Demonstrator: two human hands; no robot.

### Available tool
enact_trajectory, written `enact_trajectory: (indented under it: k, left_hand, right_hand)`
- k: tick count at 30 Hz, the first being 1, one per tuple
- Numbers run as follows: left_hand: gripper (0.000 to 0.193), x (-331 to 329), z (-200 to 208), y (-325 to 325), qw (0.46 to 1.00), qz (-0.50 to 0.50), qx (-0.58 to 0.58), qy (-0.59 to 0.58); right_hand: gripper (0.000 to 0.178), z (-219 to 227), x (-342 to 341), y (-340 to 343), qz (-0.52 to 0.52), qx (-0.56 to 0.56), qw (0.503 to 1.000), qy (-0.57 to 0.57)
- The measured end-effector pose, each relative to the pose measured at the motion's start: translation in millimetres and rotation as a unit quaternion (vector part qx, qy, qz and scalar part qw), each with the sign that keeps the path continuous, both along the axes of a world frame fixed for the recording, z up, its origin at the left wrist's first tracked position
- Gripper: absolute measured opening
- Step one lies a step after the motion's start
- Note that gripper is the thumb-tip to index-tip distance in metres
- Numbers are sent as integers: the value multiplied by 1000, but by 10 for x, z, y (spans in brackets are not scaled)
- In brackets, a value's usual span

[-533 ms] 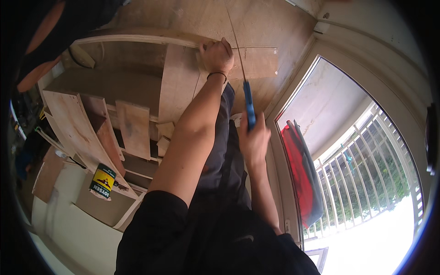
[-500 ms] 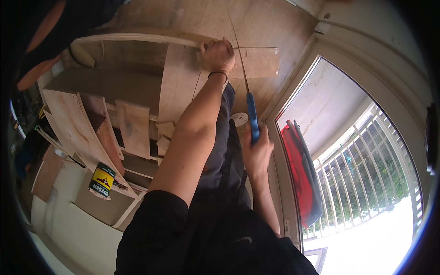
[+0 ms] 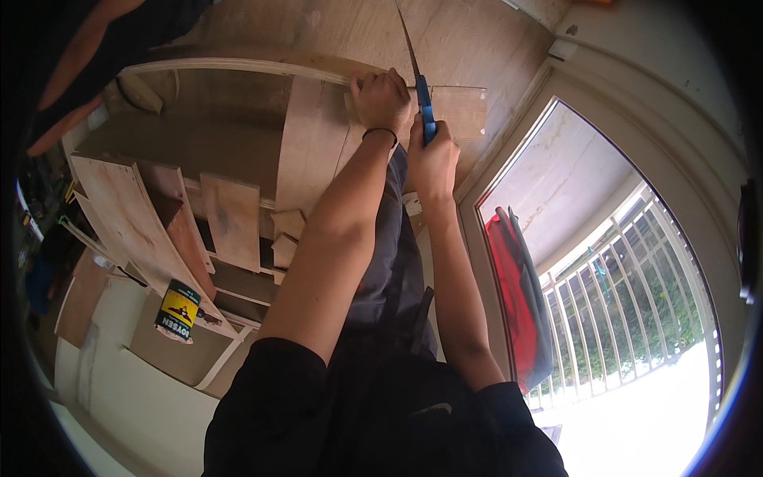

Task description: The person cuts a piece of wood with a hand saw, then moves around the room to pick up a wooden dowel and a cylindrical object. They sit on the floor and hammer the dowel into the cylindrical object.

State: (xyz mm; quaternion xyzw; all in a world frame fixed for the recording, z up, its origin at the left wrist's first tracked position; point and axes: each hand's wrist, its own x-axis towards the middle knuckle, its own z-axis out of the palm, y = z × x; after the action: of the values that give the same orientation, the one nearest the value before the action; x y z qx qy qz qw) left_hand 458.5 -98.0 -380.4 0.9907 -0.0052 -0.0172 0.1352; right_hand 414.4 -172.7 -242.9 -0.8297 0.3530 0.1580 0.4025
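Note:
My right hand (image 3: 434, 163) is closed round the blue handle of a handsaw (image 3: 425, 103), whose thin blade points away toward the top edge. The blade crosses a plywood strip (image 3: 465, 111) that sticks out to the right, with the handle now close to the wood. Just left of the saw, my left hand (image 3: 381, 101) is curled over the plywood and bears down on it. Its fingertips are partly hidden, near the end of a long thin wooden edge (image 3: 238, 65). Under my left wrist lies a wider plywood panel (image 3: 306, 143).
Plywood boards (image 3: 230, 222) and small offcuts (image 3: 288, 224) lie to the left, near a black-and-yellow packet (image 3: 178, 312). Another person's arm (image 3: 71, 63) shows at the upper left. On the right are a glass door frame (image 3: 509, 167) and a red-and-grey bag (image 3: 517, 302).
My right hand has pushed the saw forward, away from me, bringing the handle up to the plywood. My left hand has stayed on the wood.

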Motion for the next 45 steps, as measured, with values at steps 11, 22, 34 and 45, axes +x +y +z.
enact_trajectory:
  k: [11, 22, 34, 45]
  left_hand:
    - [46, 16, 40, -18, 999, 16, -9, 28]
    - [44, 16, 25, 14, 999, -23, 32, 36]
    - [42, 15, -27, -11, 1000, 4, 12, 7]
    - [38, 46, 112, -52, 1000, -7, 27, 12]
  right_hand:
    - [17, 1835, -1577, -174, -1, -3, 989, 145]
    - [36, -212, 99, 19, 6, -45, 999, -2]
    - [16, 1664, -1163, -113, -45, 24, 971, 235]
    - [35, 465, -586, 23, 10, 0, 999, 43]
